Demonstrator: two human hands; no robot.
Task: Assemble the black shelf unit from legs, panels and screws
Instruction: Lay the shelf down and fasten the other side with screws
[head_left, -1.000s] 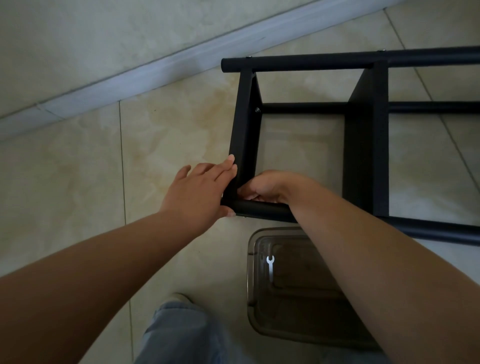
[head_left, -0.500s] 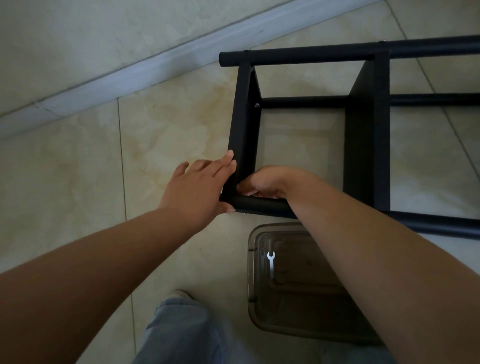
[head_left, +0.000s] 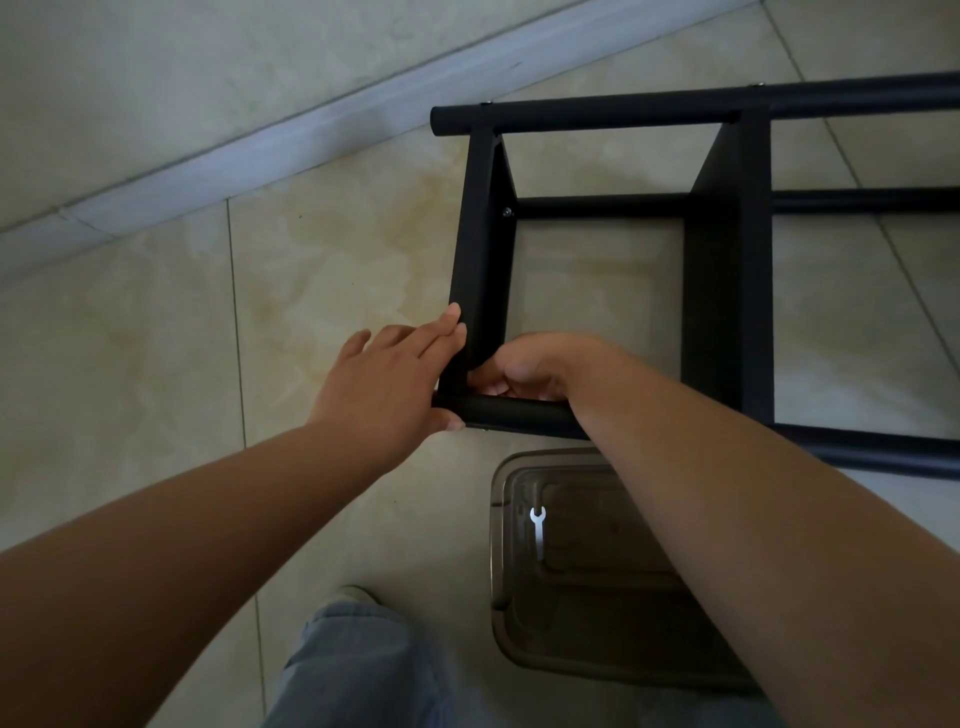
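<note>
Shelf unit (head_left: 727, 260) is lying on its side on the floor, legs running left-right. Left hand (head_left: 384, 384), fingers straight and together, is bracing the end panel (head_left: 480, 249). Right hand (head_left: 530, 369), nearer the joint, is curling fingers inside the corner above the near leg (head_left: 519, 413); what they pinch is hidden.

One shelf unit (head_left: 727, 270) lies on the floor. On it, three legs show: one far (head_left: 675, 106), one middle (head_left: 597, 206), one near (head_left: 519, 413). Two panels cross them: an end panel (head_left: 475, 249) and a second (head_left: 727, 260) to its right. One screw head (head_left: 506, 211) shows on the end panel. Two hands meet at the near leg: left (head_left: 384, 382), right (head_left: 535, 364). Below that leg sits one clear box (head_left: 519, 649) holding one wrench (head_left: 537, 525).
</note>
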